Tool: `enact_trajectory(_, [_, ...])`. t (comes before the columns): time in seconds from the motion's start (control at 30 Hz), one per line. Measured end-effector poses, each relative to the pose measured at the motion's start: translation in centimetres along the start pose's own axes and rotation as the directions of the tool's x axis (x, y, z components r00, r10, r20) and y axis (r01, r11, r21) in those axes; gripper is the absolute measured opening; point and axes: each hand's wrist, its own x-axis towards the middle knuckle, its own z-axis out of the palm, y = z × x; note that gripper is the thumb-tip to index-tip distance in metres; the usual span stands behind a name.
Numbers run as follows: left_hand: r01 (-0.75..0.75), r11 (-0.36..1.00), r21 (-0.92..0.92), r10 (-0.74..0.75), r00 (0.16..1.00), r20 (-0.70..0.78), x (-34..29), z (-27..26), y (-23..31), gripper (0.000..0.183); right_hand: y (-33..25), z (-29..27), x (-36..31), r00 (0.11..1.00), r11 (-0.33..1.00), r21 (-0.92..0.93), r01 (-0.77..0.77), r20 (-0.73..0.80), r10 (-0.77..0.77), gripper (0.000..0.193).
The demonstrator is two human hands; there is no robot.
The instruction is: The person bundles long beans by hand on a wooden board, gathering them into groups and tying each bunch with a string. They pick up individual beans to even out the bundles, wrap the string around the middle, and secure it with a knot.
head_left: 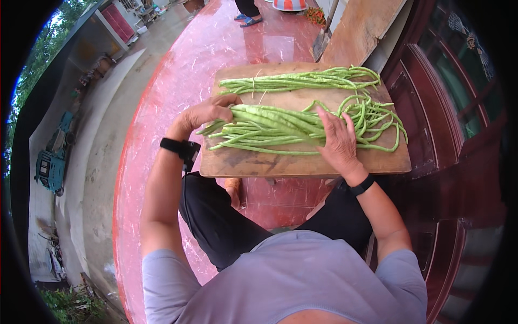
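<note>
Long green beans (275, 120) lie in a loose heap across the near half of a small wooden table (302, 168). My left hand (213, 110) is closed round the left ends of several beans and lifts them slightly off the heap. Over the heap's right part is my right hand (339, 137), fingers apart and pointing away from me, touching or just above the beans; its palm side is hidden. Curled bean ends (377, 121) spread to the right of it. A separate bundle of long beans (297, 81) lies along the table's far side, with a thin tie (253, 83) near its left end.
Dark red wooden doors (426, 108) stand close on the right. Behind the table, a wooden board (361, 32) leans beside a shovel (322, 40). Another person's sandalled feet (249, 20) are on the red floor ahead. A teal vehicle (54, 156) is parked at far left.
</note>
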Motion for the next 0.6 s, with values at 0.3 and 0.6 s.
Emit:
enact_trajectory(0.3, [0.151, 0.967, -0.207, -0.111, 0.975, 0.195, 4.8, -2.8, -3.0, 0.049, 3.7, -5.3, 10.9, 0.877, 0.962, -0.004, -0.273, 0.410, 0.251, 0.045])
enact_trajectory(0.6, [0.203, 0.811, 0.549, -0.052, 0.959, -0.279, 9.4, -0.8, -8.0, 0.057, 9.1, 3.3, 12.6, 0.752, 0.983, -0.036, -0.179, 0.639, 0.161, 0.083])
